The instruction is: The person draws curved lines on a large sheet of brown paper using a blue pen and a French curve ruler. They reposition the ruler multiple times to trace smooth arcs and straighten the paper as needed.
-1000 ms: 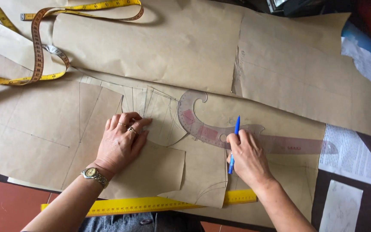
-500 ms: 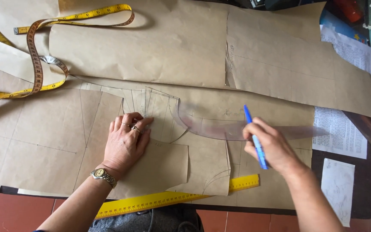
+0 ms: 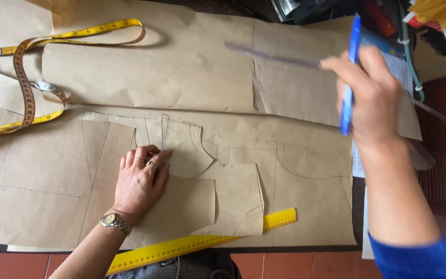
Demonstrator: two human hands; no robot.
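right hand lifted, fingers pinching blue pen, clear curve ruler; left hand flat.

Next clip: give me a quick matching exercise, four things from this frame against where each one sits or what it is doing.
Things:
1. left hand
2. right hand
3. tape measure
4. yellow ruler

States:
A. lies along the near table edge, partly under paper
B. raised, holding a blue pen and a clear curved ruler
C. pressed flat on the brown pattern paper
D. looped at the far left

Pairs: 1-C, 2-B, 3-D, 4-A
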